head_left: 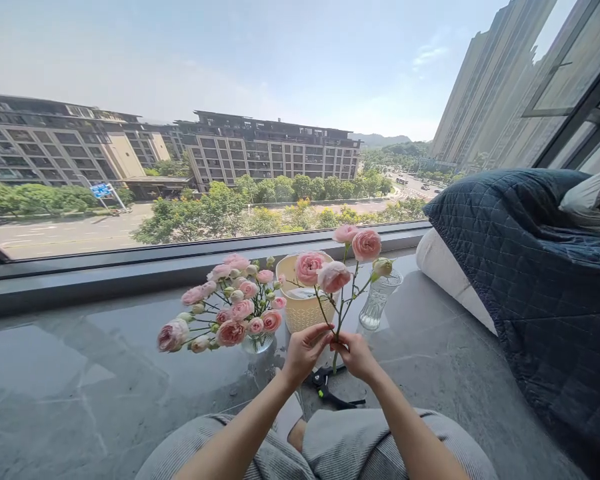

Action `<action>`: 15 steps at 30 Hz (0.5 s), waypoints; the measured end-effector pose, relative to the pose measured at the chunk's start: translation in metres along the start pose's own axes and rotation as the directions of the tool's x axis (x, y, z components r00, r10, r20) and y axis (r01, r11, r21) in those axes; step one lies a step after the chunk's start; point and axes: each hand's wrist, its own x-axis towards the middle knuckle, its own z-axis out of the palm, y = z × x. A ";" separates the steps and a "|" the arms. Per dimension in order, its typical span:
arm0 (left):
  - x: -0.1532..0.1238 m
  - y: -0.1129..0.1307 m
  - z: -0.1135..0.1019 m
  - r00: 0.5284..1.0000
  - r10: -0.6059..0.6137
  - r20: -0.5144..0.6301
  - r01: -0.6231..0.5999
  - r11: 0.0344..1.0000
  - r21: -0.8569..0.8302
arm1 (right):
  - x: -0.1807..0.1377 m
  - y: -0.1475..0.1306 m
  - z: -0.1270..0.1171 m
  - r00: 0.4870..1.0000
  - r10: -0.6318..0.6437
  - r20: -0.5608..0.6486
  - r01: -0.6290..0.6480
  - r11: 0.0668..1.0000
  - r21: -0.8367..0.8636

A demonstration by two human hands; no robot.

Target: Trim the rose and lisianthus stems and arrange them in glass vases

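Both my hands pinch the green stems of a branching spray of pink roses (334, 277), held upright in front of me. My left hand (304, 353) grips from the left, thumb and fingers closed near where the stems join. Close beside it, my right hand (356, 355) is closed on the stem from the right. Several pink blooms and one pale green bud top the spray. Black pruning shears (327, 390) with a green mark lie on the floor just below my hands, partly hidden. Behind the spray stands a cream textured bin (303, 310).
On the left, a bouquet of pink roses (240, 310) fills a low glass vase (258, 343). A clear glass vase (376, 300) stands right of the bin. Dark quilted bedding (520, 267) is heaped at the right. The window frame (130, 267) bounds the grey tiled surface (105, 380).
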 end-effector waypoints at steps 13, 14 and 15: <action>-0.002 -0.005 0.001 0.997 -0.074 -0.033 0.070 0.993 -0.090 | -0.002 0.001 0.007 0.996 -0.041 0.077 0.046 0.997 -0.059; -0.002 -0.006 0.001 0.996 -0.084 -0.028 0.080 0.991 -0.107 | -0.003 -0.001 0.006 0.995 -0.035 0.093 0.041 0.997 -0.058; -0.002 -0.006 0.001 0.995 -0.091 -0.027 0.088 0.989 -0.116 | -0.004 -0.003 0.005 0.994 -0.024 0.111 0.031 0.998 -0.057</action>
